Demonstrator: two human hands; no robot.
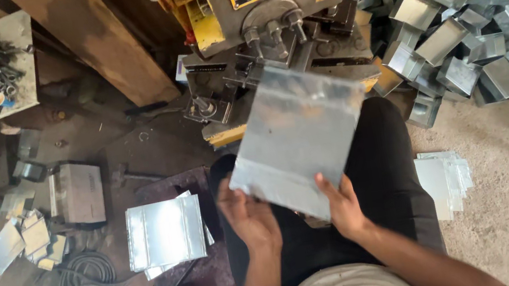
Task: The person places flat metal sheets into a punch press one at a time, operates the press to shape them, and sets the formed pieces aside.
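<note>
A flat, shiny sheet-metal blank (298,136) with shallow fold lines is held over my lap, tilted with its far edge toward the press machine (264,32). My left hand (249,215) grips its near left corner. My right hand (340,204) grips its near edge from below, thumb on top. The sheet hides part of the machine's grey die bed.
A stack of flat metal blanks (165,232) lies on the floor at my left. More flat sheets (444,177) lie at my right. A big pile of bent metal trays (471,6) fills the upper right. A coiled cable (86,285) and loose offcuts (21,238) are lower left.
</note>
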